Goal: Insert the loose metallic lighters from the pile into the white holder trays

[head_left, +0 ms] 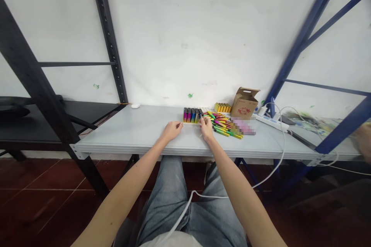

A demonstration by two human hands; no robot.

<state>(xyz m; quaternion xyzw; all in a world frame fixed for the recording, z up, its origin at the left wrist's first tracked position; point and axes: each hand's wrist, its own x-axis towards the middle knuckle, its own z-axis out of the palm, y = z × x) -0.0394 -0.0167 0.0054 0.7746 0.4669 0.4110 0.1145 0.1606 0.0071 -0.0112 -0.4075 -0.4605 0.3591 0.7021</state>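
Observation:
Upright lighters (191, 115) with dark tops and colourful bodies stand in close rows on the grey table (130, 131). At the near left corner of these rows, my left hand (174, 128) has its fingers closed; anything in them is too small to make out. My right hand (206, 126) is closed at the right end of the rows, its fingertips at the lighters there; what it grips is unclear. Beside it to the right lies a loose pile of green, yellow and pink lighters (222, 124).
Behind the pile stand a yellow block of lighters (222, 107) and an open cardboard box (244, 104). A pink item (245, 126), a white power strip (271, 122) and cables lie at the right. A small white object (135, 105) is at the back left.

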